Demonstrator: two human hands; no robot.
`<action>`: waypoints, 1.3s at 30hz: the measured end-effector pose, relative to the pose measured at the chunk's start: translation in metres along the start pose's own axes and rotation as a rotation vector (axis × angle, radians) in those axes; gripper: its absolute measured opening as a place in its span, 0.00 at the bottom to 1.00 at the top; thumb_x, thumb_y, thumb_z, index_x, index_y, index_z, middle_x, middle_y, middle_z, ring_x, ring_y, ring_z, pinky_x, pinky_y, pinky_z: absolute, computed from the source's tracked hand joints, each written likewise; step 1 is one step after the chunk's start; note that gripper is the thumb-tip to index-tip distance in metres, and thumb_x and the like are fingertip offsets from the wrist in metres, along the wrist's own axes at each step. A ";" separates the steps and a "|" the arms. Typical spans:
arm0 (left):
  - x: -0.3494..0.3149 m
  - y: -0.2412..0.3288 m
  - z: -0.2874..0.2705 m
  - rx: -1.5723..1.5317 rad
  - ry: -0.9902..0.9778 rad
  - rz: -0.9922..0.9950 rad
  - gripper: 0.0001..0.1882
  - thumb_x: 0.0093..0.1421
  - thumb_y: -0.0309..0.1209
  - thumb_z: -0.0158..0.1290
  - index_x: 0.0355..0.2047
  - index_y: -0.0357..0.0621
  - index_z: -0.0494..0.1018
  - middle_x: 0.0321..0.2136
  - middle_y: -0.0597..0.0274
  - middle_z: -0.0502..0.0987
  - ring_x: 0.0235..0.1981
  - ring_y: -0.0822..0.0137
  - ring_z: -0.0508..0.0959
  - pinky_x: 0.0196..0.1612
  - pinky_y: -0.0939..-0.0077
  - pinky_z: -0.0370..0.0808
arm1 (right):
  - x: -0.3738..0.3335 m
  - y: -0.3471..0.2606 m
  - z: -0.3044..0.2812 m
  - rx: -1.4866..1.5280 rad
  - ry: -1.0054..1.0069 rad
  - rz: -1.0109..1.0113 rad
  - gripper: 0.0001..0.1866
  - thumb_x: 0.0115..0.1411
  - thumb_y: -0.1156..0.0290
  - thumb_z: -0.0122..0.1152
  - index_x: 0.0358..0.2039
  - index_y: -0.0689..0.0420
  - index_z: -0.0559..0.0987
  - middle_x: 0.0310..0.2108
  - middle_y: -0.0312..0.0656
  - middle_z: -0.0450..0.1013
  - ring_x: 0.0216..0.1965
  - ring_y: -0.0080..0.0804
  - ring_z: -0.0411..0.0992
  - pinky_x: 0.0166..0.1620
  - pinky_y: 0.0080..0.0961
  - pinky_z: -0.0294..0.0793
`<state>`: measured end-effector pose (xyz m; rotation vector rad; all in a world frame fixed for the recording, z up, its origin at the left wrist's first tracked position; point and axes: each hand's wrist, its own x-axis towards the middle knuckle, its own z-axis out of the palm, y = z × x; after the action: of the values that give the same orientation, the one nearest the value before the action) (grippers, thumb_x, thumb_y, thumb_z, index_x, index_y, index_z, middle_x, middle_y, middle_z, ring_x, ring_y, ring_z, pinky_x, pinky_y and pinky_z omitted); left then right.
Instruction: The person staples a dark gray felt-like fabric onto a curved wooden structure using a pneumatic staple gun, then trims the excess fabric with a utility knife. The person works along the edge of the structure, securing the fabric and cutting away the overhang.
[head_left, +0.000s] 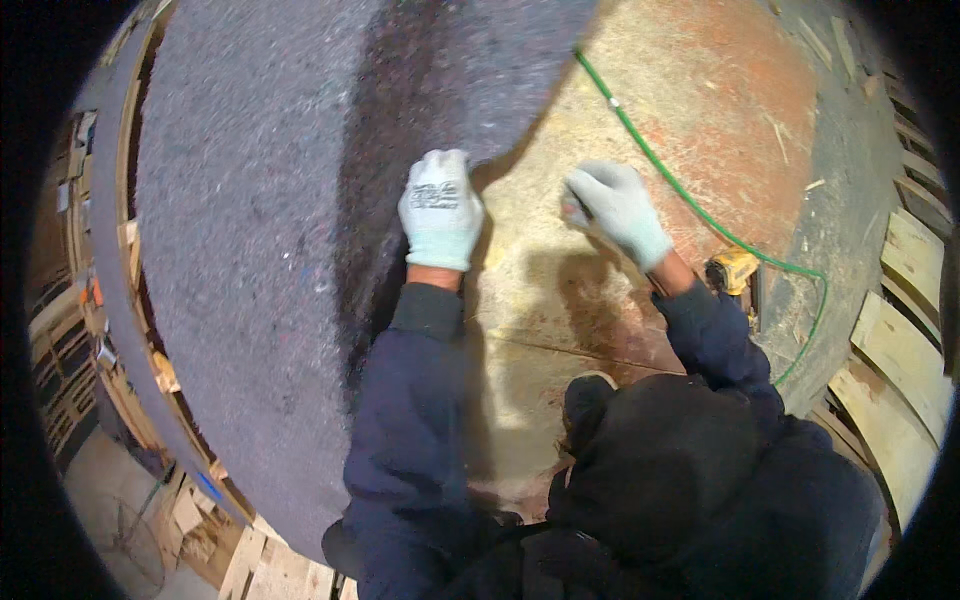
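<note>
I've got the left hand (438, 205) closed on the edge of the grey felt (250, 200) beside the board (530, 290), right hand (618, 208) half-curled, contents hidden from me, and a slack grip could drop it crooked!

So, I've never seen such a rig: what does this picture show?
There is no machine, just a person in pale gloves. A wide fisheye camera on the head looks down at both hands, bending straight edges. The left hand is at the edge of a grey sheet; whether it grips it is hidden. The curled right hand is above a worn, yellow and red surface; I can't tell if it holds anything. A green hose and a yellow tool lie to its right.
</note>
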<state>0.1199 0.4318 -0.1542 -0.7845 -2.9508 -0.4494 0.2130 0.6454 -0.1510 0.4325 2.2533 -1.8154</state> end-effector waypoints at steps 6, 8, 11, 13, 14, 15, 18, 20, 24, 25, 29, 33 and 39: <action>0.005 -0.015 0.022 0.082 -0.148 -0.012 0.08 0.54 0.25 0.51 0.36 0.40 0.71 0.35 0.48 0.73 0.39 0.50 0.76 0.40 0.59 0.77 | -0.128 0.047 -0.094 -0.425 0.448 0.271 0.12 0.65 0.66 0.57 0.30 0.62 0.76 0.25 0.44 0.70 0.29 0.30 0.68 0.37 0.32 0.69; 0.008 -0.022 0.029 0.010 -0.156 -0.006 0.08 0.55 0.25 0.50 0.36 0.38 0.71 0.35 0.46 0.73 0.39 0.48 0.75 0.44 0.59 0.76 | -0.164 0.063 -0.116 -0.749 0.582 0.268 0.09 0.62 0.67 0.59 0.31 0.60 0.75 0.29 0.48 0.73 0.33 0.47 0.73 0.40 0.39 0.71; 0.008 -0.035 0.041 -0.137 -0.146 0.010 0.10 0.54 0.22 0.50 0.38 0.34 0.72 0.38 0.37 0.74 0.41 0.40 0.75 0.48 0.53 0.73 | -0.205 0.089 -0.128 -0.890 0.565 0.226 0.12 0.57 0.67 0.63 0.38 0.59 0.75 0.38 0.49 0.73 0.42 0.50 0.72 0.46 0.42 0.72; 0.003 -0.039 0.052 -0.158 -0.052 0.017 0.13 0.57 0.23 0.49 0.43 0.31 0.72 0.44 0.33 0.74 0.47 0.38 0.74 0.53 0.52 0.71 | -0.221 0.107 -0.125 -0.925 0.546 0.342 0.17 0.56 0.66 0.64 0.43 0.60 0.74 0.42 0.50 0.73 0.46 0.51 0.71 0.50 0.42 0.71; 0.000 -0.042 0.058 -0.176 -0.123 -0.040 0.16 0.59 0.24 0.49 0.47 0.28 0.71 0.48 0.30 0.73 0.52 0.36 0.73 0.57 0.53 0.70 | -0.225 0.116 -0.125 -0.926 0.552 0.317 0.20 0.56 0.66 0.65 0.46 0.60 0.73 0.44 0.51 0.72 0.48 0.51 0.70 0.51 0.42 0.70; -0.001 -0.045 0.063 -0.192 -0.090 -0.016 0.17 0.59 0.25 0.49 0.47 0.29 0.70 0.47 0.30 0.73 0.52 0.36 0.73 0.57 0.53 0.70 | -0.229 0.124 -0.124 -0.917 0.549 0.350 0.23 0.55 0.66 0.65 0.49 0.61 0.72 0.46 0.52 0.71 0.50 0.52 0.70 0.53 0.42 0.70; -0.005 -0.050 0.076 -0.186 -0.055 0.049 0.17 0.59 0.28 0.52 0.46 0.29 0.70 0.46 0.31 0.74 0.52 0.36 0.73 0.57 0.53 0.70 | -0.237 0.145 -0.123 -0.943 0.543 0.336 0.32 0.55 0.68 0.65 0.58 0.62 0.66 0.51 0.56 0.70 0.54 0.55 0.68 0.56 0.42 0.68; -0.003 -0.052 0.081 -0.220 0.032 0.072 0.15 0.59 0.28 0.52 0.44 0.30 0.70 0.45 0.32 0.74 0.50 0.36 0.73 0.55 0.52 0.70 | -0.239 0.156 -0.123 -0.953 0.533 0.315 0.41 0.54 0.69 0.65 0.66 0.63 0.59 0.57 0.60 0.67 0.56 0.58 0.67 0.58 0.43 0.67; 0.004 -0.050 0.077 -0.325 -0.069 -0.088 0.14 0.60 0.29 0.50 0.42 0.32 0.70 0.43 0.32 0.74 0.48 0.35 0.72 0.53 0.51 0.70 | -0.236 0.159 -0.122 -0.968 0.528 0.371 0.43 0.52 0.70 0.64 0.67 0.63 0.58 0.51 0.61 0.72 0.49 0.58 0.72 0.53 0.46 0.71; 0.005 -0.049 0.075 -0.346 -0.119 -0.140 0.14 0.60 0.29 0.50 0.43 0.32 0.70 0.43 0.32 0.73 0.48 0.35 0.72 0.54 0.51 0.70 | -0.234 0.153 -0.124 -0.968 0.499 0.443 0.42 0.52 0.70 0.64 0.66 0.62 0.59 0.48 0.60 0.73 0.47 0.58 0.73 0.51 0.46 0.72; 0.004 -0.044 0.071 -0.347 -0.090 -0.137 0.17 0.58 0.26 0.46 0.47 0.36 0.74 0.48 0.34 0.75 0.50 0.38 0.75 0.55 0.53 0.71 | -0.213 0.090 -0.142 -0.963 0.473 0.485 0.29 0.51 0.70 0.63 0.55 0.59 0.73 0.35 0.56 0.78 0.37 0.55 0.77 0.41 0.45 0.75; 0.007 -0.048 0.072 -0.378 -0.132 -0.178 0.18 0.59 0.27 0.47 0.49 0.34 0.72 0.49 0.33 0.73 0.52 0.38 0.74 0.57 0.53 0.70 | -0.153 -0.013 -0.170 -0.389 0.327 0.464 0.14 0.53 0.72 0.63 0.41 0.62 0.80 0.29 0.35 0.75 0.29 0.23 0.72 0.34 0.24 0.71; 0.016 -0.048 0.060 -0.438 -0.354 -0.287 0.23 0.62 0.30 0.47 0.56 0.32 0.67 0.57 0.32 0.69 0.59 0.40 0.69 0.62 0.56 0.66 | 0.018 -0.131 -0.154 0.002 0.073 0.098 0.07 0.60 0.67 0.60 0.32 0.57 0.77 0.24 0.29 0.71 0.22 0.16 0.67 0.27 0.18 0.67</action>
<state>0.0832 0.4171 -0.2224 -0.5047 -3.3606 -1.1123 0.1522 0.7720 -0.0040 0.6086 2.2352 -1.7813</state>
